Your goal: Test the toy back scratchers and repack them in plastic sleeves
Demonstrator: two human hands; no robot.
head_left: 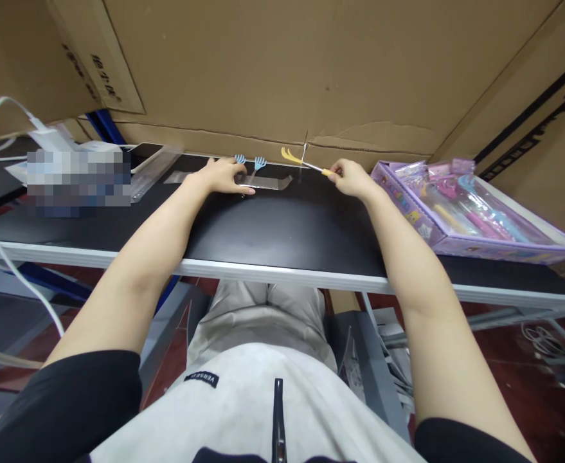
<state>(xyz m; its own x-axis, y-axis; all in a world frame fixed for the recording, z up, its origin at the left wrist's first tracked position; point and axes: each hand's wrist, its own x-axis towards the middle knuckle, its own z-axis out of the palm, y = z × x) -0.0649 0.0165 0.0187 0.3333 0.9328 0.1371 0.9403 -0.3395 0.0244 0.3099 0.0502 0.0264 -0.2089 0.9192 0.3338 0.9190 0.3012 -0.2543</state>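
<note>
My left hand (224, 177) lies on the black table (282, 231) with its fingers pressed down on a clear plastic sleeve (272, 182). Two small blue hand-shaped scratcher heads (253, 161) poke out just beyond its fingers. My right hand (352, 177) is closed in a pinch on the handle of a yellow hand-shaped telescopic scratcher (301, 159). Its yellow claw points left toward the blue ones, near the cardboard wall.
A purple display box (460, 212) of coloured scratchers lies at the table's right end. A white charger and cable (45, 138) and clear sleeves (154, 168) sit at the left. Large cardboard sheets (286, 71) stand behind the table.
</note>
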